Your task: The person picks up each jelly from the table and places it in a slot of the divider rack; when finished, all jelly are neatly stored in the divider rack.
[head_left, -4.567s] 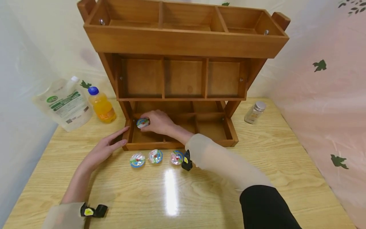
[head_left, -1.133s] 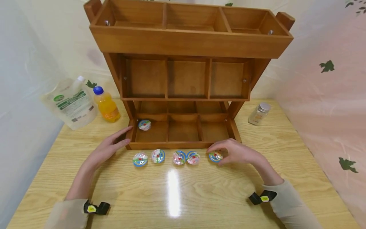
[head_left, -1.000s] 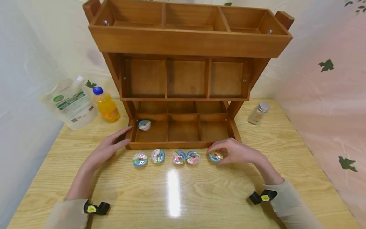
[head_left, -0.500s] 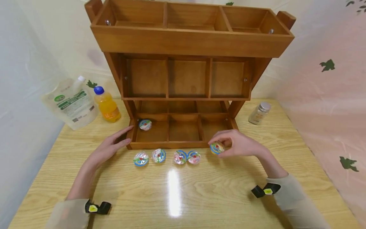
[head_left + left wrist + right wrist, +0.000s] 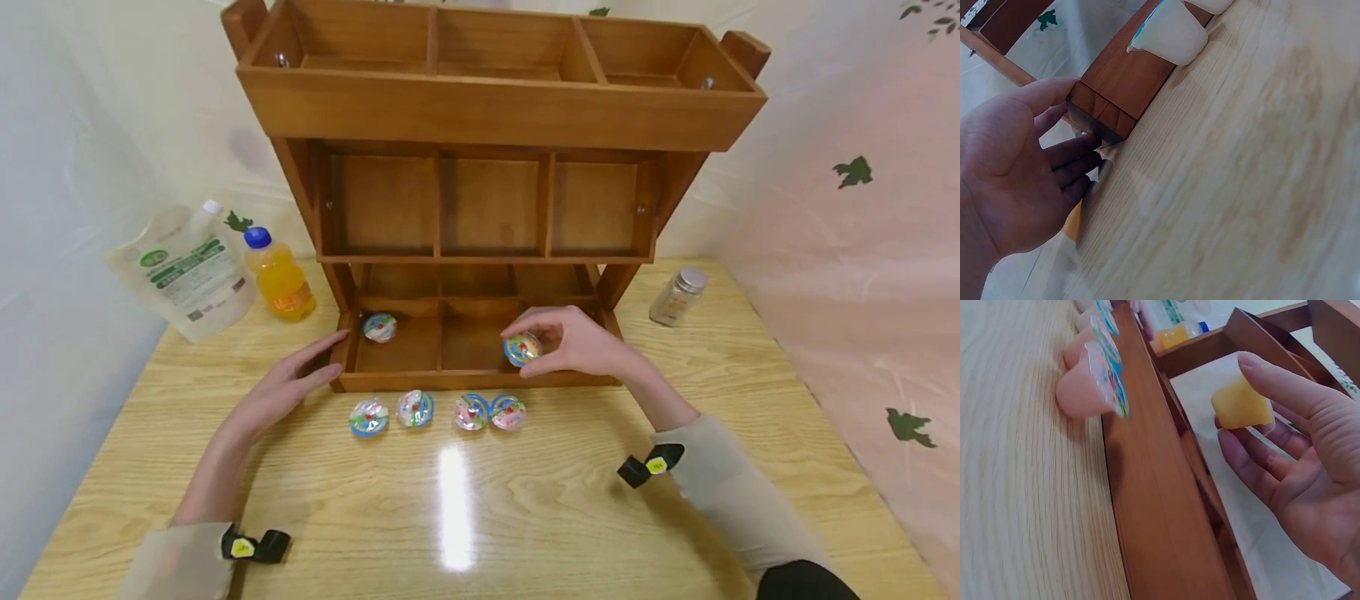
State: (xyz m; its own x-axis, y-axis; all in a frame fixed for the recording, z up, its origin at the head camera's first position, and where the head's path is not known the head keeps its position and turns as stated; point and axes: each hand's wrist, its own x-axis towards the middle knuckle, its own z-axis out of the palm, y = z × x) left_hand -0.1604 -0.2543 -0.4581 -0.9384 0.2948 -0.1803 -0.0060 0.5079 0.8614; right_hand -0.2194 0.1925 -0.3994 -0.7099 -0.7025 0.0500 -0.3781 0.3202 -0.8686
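Right hand (image 5: 573,342) had the yellow cup (image 5: 521,348) pinched above the rack's (image 5: 495,112) bottom tray (image 5: 420,382)! Left hand (image 5: 285,387), fingers spread, touched its end. One cup (image 5: 380,327) sat inside; four more cups (image 5: 471,412) fronted it on the tabletop (image 5: 562,517). Bottle (image 5: 279,279) and pouch (image 5: 191,275) flanked left, jar (image 5: 677,298) right.

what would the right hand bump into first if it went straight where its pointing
Probably the left divider of the bottom tray; the height of the right hand is unclear, so it might pass over toward the jelly cup beyond.
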